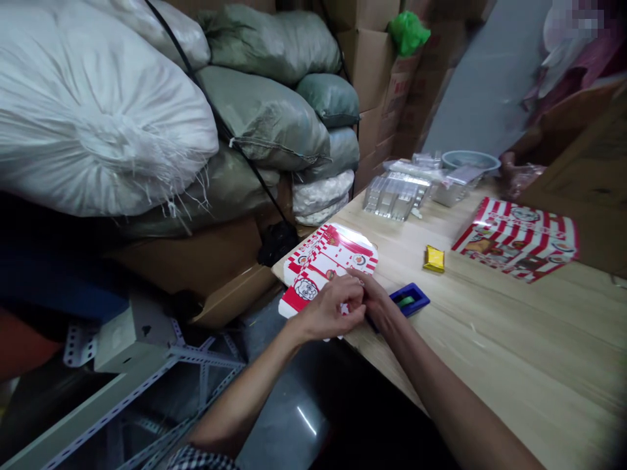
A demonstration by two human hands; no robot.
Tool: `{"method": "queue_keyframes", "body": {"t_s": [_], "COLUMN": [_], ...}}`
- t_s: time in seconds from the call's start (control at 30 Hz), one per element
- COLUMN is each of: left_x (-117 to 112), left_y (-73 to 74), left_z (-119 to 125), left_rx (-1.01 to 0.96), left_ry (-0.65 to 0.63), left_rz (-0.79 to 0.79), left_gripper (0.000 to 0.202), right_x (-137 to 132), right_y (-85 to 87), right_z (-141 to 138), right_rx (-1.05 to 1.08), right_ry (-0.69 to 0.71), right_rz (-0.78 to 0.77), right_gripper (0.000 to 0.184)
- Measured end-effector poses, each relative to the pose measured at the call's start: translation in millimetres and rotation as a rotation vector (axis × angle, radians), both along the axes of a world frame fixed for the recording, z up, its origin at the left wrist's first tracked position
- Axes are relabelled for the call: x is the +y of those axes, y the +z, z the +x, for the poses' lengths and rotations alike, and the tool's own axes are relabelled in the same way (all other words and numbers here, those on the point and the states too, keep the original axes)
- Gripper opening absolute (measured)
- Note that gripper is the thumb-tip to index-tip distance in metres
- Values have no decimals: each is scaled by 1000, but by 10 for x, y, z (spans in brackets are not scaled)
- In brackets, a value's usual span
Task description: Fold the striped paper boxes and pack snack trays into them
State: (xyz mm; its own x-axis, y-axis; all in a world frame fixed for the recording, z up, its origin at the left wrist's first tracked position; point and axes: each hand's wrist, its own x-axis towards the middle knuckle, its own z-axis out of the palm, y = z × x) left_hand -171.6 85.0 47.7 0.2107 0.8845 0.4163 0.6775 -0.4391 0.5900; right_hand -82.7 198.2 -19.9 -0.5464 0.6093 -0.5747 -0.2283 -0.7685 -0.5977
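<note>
A flat printed carton (313,258), red and white with stripes and a cartoon face, lies at the table's left corner, partly hanging over the edge. My left hand (336,303) is above its lower part, fingers curled in a pinch. Right against it, my right hand (369,294) has its fingers bent in and partly covered. What the fingers hold, if anything, is too small or hidden to make out. A blue tape dispenser (416,295) with a green core stands just beside my right wrist.
A small yellow packet (434,259) and a striped red-and-white box (519,236) are on the wooden table (529,339). Clear plastic trays (394,196) and a pale blue basin (470,160) stand farther back. Another person's hand (514,173) shows near a cardboard box. Stuffed sacks (264,117) rise at left.
</note>
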Motion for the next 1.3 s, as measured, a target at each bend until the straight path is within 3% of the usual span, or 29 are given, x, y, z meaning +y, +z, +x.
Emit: {"method": "queue_keyframes", "body": {"t_s": [0.1,0.2,0.3,0.4,0.5,0.6,0.73,0.8,0.87,0.93,1.0,1.2,1.3], "left_x": [-190,-394,-515,-434,0,777,1814,2121,2254,2229,2058,1031,651], "left_y": [36,72,93,101,101,52,-132,-232,-292,-295,-251,-62,-28], "left_z": [143,189,90,-137,-396,-545,-463,-372,-312,-304,-350,-705,-953], "left_rx": [271,416,361,95,-172,-211,-176,-179,-194,-225,-267,-364,-401], "left_ry": [44,116,136,221,370,373,332,290,263,250,236,16,161], "left_rz": [102,198,266,293,298,210,-114,-199,-249,-267,-279,-527,-563], "left_gripper": [18,14,11,13,22,19,11,10,30,49,55,60,87], "right_x": [-95,-63,152,452,658,664,507,456,442,449,454,358,316], "right_y": [43,228,545,846,1013,1048,966,886,791,694,606,430,383], "right_z": [203,402,614,944,1380,1770,2044,2075,2044,1956,1809,973,392], "right_rx": [46,84,130,173,133,65,-25,-40,-38,-44,-60,-32,10], "right_ry": [-67,-163,-410,-634,-779,-864,-907,-910,-896,-848,-772,-443,-318], "right_rz": [25,59,197,333,437,474,447,407,369,334,314,193,145], "right_gripper": [15,18,24,29,25,30,30,30,32,35,37,32,26]}}
